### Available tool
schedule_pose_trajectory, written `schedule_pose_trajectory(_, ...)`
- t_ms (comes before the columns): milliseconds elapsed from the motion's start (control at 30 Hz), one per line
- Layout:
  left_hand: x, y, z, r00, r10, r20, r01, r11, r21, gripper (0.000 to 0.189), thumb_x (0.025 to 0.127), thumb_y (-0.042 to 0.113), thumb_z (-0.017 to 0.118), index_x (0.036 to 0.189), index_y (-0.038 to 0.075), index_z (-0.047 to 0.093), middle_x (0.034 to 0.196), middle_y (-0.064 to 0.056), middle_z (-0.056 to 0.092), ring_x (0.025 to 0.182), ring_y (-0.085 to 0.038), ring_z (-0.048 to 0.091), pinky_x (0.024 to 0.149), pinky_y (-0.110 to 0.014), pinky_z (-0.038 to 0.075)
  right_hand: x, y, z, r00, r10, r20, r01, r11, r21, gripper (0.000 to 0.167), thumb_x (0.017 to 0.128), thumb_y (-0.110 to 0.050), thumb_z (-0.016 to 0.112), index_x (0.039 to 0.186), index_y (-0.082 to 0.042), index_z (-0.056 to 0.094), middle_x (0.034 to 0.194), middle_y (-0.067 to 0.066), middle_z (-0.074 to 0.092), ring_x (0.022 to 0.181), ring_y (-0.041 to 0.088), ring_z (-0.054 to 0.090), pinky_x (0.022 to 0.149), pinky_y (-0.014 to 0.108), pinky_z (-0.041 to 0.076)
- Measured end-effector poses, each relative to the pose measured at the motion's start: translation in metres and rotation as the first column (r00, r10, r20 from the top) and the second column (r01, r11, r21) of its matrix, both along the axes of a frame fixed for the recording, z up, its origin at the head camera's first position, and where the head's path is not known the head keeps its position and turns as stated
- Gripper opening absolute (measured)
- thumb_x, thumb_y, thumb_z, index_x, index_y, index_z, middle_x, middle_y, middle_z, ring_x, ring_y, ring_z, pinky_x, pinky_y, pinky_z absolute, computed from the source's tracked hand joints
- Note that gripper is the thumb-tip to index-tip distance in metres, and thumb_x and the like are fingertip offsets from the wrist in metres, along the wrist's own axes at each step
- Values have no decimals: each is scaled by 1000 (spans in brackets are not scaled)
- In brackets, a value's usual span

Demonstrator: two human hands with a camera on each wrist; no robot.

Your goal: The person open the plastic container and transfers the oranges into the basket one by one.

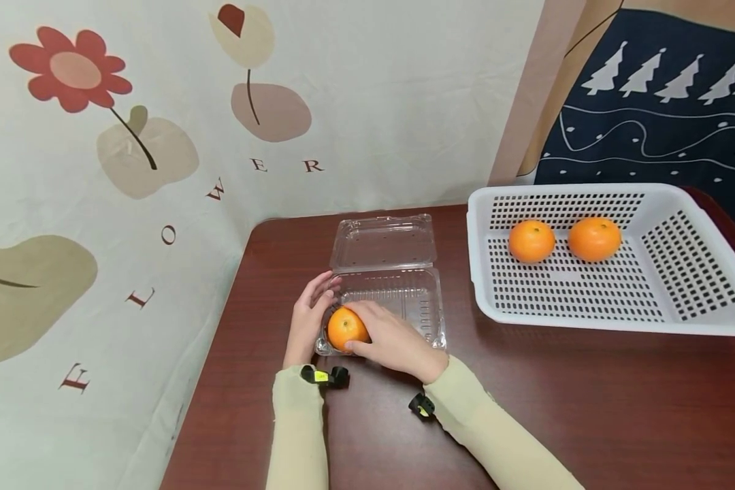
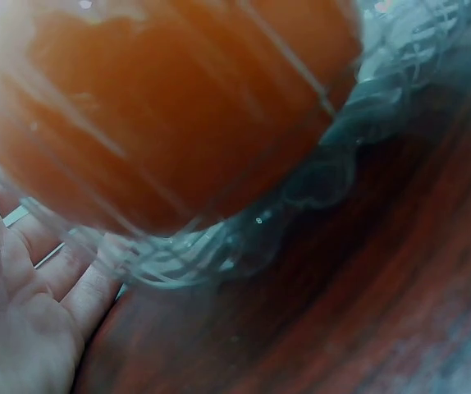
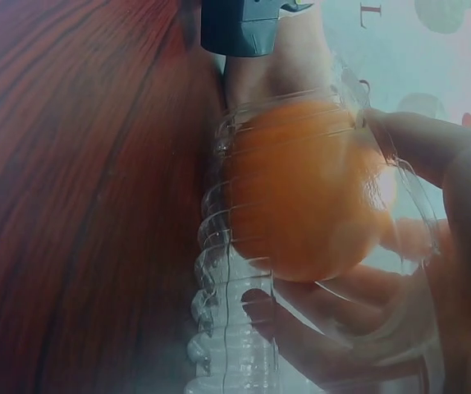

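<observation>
An orange (image 1: 346, 328) sits in the near left corner of a clear plastic clamshell box (image 1: 434, 320), whose lid (image 1: 382, 243) lies folded back behind it. My right hand (image 1: 395, 337) grips the orange from the right, thumb on the near side and fingers over the far side. In the right wrist view the orange (image 3: 309, 197) shows through the clear wall, with fingers curved around it. My left hand (image 1: 308, 318) rests along the box's left side, its fingers extended. The left wrist view has that palm (image 2: 22, 336) beside the box wall, close to the orange (image 2: 170, 115).
To the right on the brown table (image 1: 233, 408) stands a white perforated basket (image 1: 667, 323). Two more oranges lie in it, a left one (image 1: 531, 241) and a right one (image 1: 595, 239). A printed cloth (image 1: 373, 136) hangs behind the table and along its left side.
</observation>
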State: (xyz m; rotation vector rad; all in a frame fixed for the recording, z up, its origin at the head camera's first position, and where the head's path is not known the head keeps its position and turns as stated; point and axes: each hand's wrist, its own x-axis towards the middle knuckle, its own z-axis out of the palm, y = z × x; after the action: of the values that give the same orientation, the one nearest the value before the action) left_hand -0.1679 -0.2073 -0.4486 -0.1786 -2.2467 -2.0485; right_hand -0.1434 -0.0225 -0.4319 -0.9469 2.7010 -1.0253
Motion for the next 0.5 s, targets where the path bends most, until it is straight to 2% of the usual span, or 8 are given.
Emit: schedule_pose_trajectory(500, 1, 0, 0, 1000, -3, -4, 3, 1000, -2, 39, 93, 9, 46, 131, 6, 42, 125, -17, 50, 117, -29, 44, 92, -28, 41, -4, -4, -2, 1000, 23, 7, -23, 1000, 12, 68, 78, -45, 62, 136, -21, 33, 128, 0, 41, 107, 16, 47, 83, 36, 45)
